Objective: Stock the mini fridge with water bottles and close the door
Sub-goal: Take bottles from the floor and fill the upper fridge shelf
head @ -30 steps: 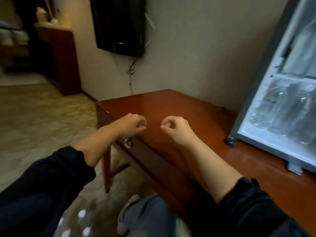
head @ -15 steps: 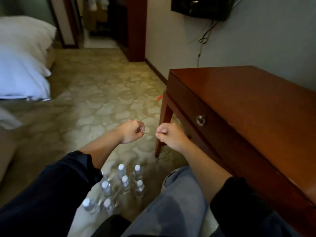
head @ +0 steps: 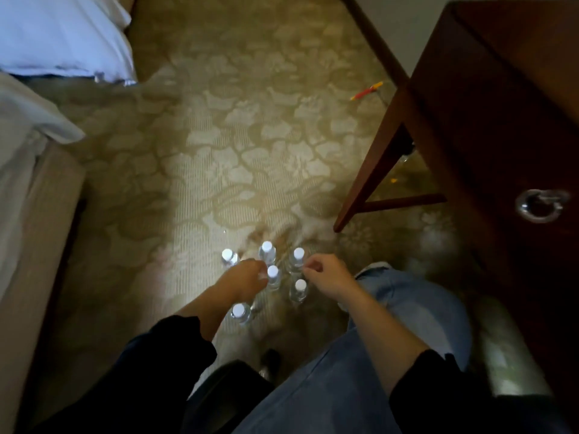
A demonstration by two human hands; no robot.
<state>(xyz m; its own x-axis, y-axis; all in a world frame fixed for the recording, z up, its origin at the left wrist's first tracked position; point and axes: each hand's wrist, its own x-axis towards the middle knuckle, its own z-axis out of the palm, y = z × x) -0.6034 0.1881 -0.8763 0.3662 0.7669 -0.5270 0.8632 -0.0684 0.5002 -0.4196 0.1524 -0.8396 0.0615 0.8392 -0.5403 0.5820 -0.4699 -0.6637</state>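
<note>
Clustered white-capped water bottles (head: 273, 277) upright

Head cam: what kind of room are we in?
Probably a hotel or guest bedroom. A bed with white bedding sits at upper left, patterned carpet covers the floor, and a dark wooden desk with a ring drawer pull stands at right. Water bottles stand clustered on the carpet.

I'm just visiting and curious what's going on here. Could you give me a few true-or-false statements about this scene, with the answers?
1. The water bottles stand upright on the carpet. True.
2. The bottles have red caps. False: the caps are white.
3. The left hand and right hand reach down among the bottles. True.
4. The wooden table is on the person's left. False: it is on the right.
5. The fridge door is visible. False: no fridge is in view.
</note>
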